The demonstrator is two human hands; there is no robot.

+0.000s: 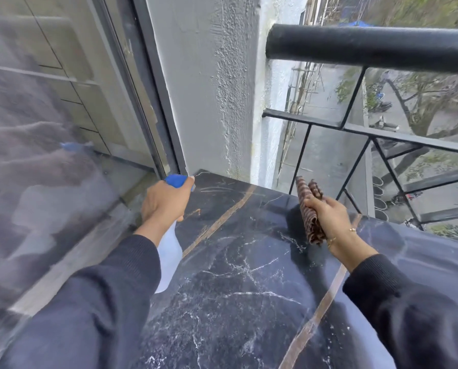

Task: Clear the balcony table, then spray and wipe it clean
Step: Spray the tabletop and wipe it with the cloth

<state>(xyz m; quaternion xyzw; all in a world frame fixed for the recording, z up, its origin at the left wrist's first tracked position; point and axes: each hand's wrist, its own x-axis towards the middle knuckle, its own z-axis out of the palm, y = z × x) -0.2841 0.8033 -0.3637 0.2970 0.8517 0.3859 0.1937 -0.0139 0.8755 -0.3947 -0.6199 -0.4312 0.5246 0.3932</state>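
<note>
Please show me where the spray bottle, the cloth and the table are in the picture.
spray bottle (169,257): head view, on its white body below the left hand.
cloth (311,222): head view, on the folded brown part.
table (235,288): head view, on bare dark marble.

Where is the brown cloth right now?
In the head view, the brown cloth is bunched in the right hand, held above the dark marble table near the black railing.

bare table (249,275), wall (203,89), railing (369,46) behind
</note>
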